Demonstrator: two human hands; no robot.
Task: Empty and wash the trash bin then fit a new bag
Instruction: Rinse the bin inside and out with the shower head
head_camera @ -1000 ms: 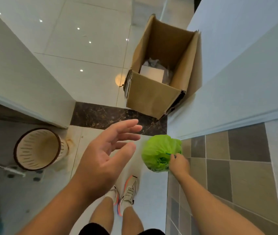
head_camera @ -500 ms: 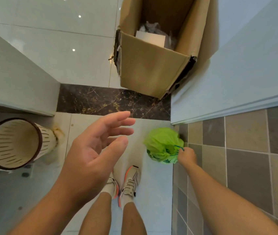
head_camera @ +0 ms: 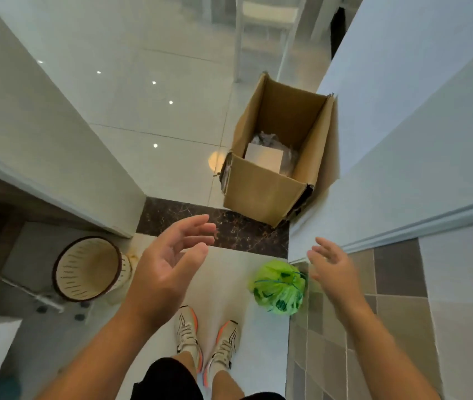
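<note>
1. Right hand (head_camera: 332, 272) has let go of green bag (head_camera: 280, 287); fingers spread, empty.
2. Left hand (head_camera: 169, 264) open, empty.
3. Bag mid-air or floor: cannot tell; box (head_camera: 264, 194) ahead, bin (head_camera: 88, 268) left.
4. Risk: bag falls short, may split.

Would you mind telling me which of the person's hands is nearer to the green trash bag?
Right. The right hand is open just beside the green trash bag, at its right edge. The left hand is open too, well off to the bag's left.
</note>
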